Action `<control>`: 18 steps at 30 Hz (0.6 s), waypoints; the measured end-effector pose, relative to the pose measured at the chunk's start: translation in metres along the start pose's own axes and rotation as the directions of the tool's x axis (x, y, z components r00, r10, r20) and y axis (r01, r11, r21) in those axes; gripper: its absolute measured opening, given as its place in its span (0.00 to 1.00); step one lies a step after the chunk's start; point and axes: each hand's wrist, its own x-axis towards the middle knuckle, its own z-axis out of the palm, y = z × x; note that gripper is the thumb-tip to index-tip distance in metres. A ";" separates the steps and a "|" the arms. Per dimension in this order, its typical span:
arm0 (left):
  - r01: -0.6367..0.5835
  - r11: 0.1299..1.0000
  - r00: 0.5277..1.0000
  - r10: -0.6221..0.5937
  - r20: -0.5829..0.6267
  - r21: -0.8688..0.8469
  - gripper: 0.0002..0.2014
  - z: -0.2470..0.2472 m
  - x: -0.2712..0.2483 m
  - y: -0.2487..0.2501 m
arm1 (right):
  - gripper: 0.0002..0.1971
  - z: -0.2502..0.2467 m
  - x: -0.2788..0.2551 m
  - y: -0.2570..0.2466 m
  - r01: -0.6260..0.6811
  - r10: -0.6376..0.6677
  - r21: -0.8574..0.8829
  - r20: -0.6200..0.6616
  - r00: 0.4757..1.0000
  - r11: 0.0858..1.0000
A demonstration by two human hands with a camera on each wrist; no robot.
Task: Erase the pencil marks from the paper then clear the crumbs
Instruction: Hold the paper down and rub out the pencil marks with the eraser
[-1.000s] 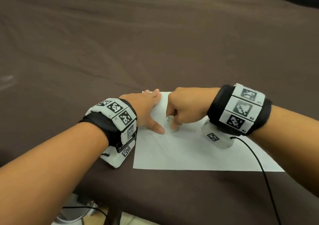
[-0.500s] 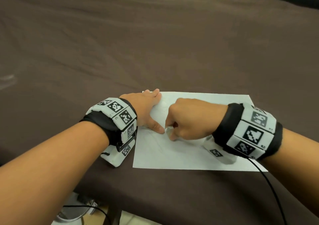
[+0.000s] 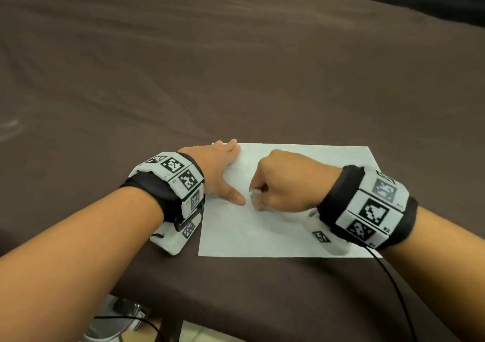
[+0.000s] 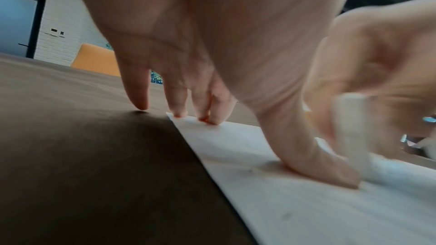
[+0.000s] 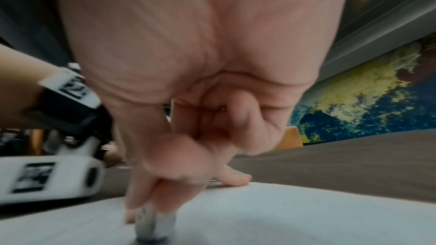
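Note:
A white sheet of paper [image 3: 275,231] with faint pencil lines lies on the brown cloth near the table's front edge. My left hand [image 3: 223,173] lies flat on the sheet's left edge, its fingers [image 4: 177,103] straight and its thumb pressing the paper [image 4: 306,211]. My right hand [image 3: 278,181] is curled round a small white eraser [image 3: 254,194], whose tip touches the sheet just right of the left thumb. The eraser [image 4: 351,129] looks blurred from the left wrist. From the right wrist, fingers pinch the eraser [image 5: 154,224] upright on the paper [image 5: 283,217].
The brown tablecloth [image 3: 236,66] stretches far back and to both sides of the sheet. A black cable [image 3: 393,284] runs from my right wrist over the table's front edge. Below that edge lies a pale object with cables [image 3: 112,323]. An orange chair back [image 4: 96,59] stands beyond the table.
My right hand with the eraser has slid down and left across the sheet toward the left thumb, with the wrist swinging right. The left hand has kept still.

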 end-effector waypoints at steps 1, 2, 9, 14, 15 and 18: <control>0.003 1.000 1.000 -0.003 0.003 0.000 0.61 0.000 0.000 0.001 | 0.14 0.004 -0.007 -0.004 0.029 -0.029 0.004 0.018 0.999 1.000; 0.005 1.000 1.000 -0.005 0.004 0.002 0.61 0.000 0.000 0.001 | 0.15 0.007 -0.012 -0.008 0.058 -0.058 0.003 0.040 0.998 0.998; 0.008 1.000 1.000 -0.008 0.000 0.006 0.61 -0.001 -0.001 0.001 | 0.12 0.003 -0.007 0.000 0.046 -0.049 0.050 0.071 0.996 0.998; 0.009 1.000 1.000 -0.009 -0.005 0.004 0.60 -0.001 -0.001 0.001 | 0.13 -0.005 0.001 0.005 -0.016 0.016 0.043 0.000 1.000 0.999; 0.008 1.000 1.000 -0.008 -0.006 0.004 0.60 -0.001 -0.001 0.001 | 0.14 -0.001 -0.003 -0.001 0.018 -0.019 0.037 0.018 1.000 0.999; 0.001 1.000 1.000 -0.001 -0.004 0.012 0.61 0.000 0.001 0.000 | 0.14 0.012 -0.020 -0.023 0.130 -0.134 0.043 0.116 0.984 0.991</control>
